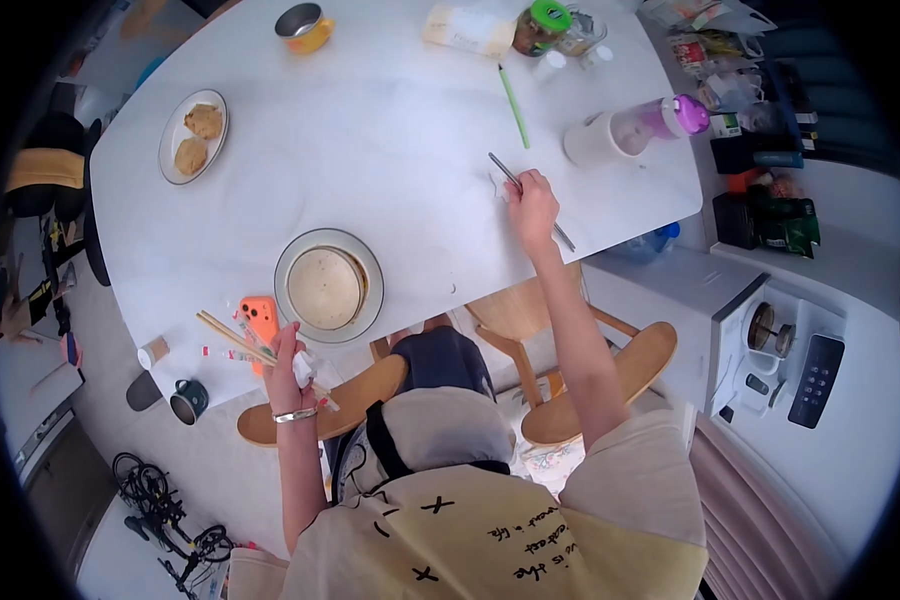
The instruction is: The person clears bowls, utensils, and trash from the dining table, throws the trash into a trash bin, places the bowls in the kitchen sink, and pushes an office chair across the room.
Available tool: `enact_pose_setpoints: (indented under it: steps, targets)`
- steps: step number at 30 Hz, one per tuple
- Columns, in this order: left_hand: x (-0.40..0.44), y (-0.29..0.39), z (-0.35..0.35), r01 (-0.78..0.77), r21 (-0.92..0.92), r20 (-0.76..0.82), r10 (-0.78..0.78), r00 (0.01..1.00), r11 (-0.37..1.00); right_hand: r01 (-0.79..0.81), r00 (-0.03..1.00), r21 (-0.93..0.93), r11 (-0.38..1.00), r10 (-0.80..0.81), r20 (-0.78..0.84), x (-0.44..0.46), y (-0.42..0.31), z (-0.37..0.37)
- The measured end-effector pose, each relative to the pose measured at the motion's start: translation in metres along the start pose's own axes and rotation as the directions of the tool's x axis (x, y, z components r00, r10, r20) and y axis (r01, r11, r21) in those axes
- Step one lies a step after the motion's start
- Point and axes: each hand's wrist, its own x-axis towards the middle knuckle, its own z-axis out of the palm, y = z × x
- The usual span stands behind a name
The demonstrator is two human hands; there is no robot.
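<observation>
My left hand (pixel 288 368), with a silver bracelet at the wrist, is closed around wooden chopsticks (pixel 232 334), a crumpled white tissue (pixel 305 368) and a clear wrapper. An orange phone (pixel 260 318) lies on the table just beyond it. Between my hands, nearer the left one, a plate (pixel 370 322) holds a round, pale flatbread-like item (pixel 322 286). My right hand (pixel 533 205) is closed on a thin dark metal stick (pixel 563 236), possibly chopsticks, over the table's right part. A small white scrap (pixel 498 186) lies beside its fingers.
On the white table (pixel 370 130) are a plate with two pastries (pixel 191 156), a yellow cup (pixel 305 30), a green pen (pixel 514 107), jars (pixel 542 28) and a purple-lidded bottle (pixel 660 118). A green mug (pixel 188 400) stands near the left edge. Wooden chairs (pixel 518 330) stand against the near edge.
</observation>
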Motion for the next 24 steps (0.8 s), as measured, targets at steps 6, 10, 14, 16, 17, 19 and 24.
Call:
enact_pose_setpoints:
  steps: [6, 10, 14, 16, 17, 19, 24]
  targets:
    - [0.004, -0.002, 0.0, 0.002, -0.034, -0.031, -0.003, 1.0, 0.999, 0.069, 0.983, 0.144, 0.987, -0.092, 0.161, -0.071, -0.023, -0.006]
    - [0.005, -0.003, 0.003, -0.007, -0.029, -0.014, 0.007, 1.0, 1.0, 0.066, 0.983, 0.13, 0.989, -0.086, 0.16, -0.064, -0.018, -0.005]
    - [0.004, 0.003, 0.003, -0.005, -0.087, 0.007, 0.005, 1.0, 0.996, -0.206, 0.942, 0.253, 0.945, 0.122, 0.311, -0.09, -0.039, -0.004]
    - [0.003, 0.002, 0.0, -0.004, -0.081, 0.012, 0.005, 1.0, 0.997, -0.355, 0.904, 0.259, 0.898, 0.26, 0.339, -0.106, -0.053, 0.001]
    - [0.003, 0.001, -0.001, -0.003, -0.076, 0.014, 0.004, 1.0, 0.997, -0.395, 0.901, 0.304, 0.867, 0.299, 0.315, -0.112, -0.056, 0.009]
    - [0.001, 0.002, -0.003, 0.006, -0.059, 0.015, -0.005, 1.0, 0.998, -0.348, 0.901, 0.198, 0.916, 0.268, 0.342, -0.121, -0.064, 0.01]
    - [0.005, -0.005, -0.008, 0.001, -0.084, 0.011, 0.0, 1.0, 0.996, -0.031, 0.99, 0.201, 0.979, 0.003, 0.14, -0.143, -0.069, 0.01]
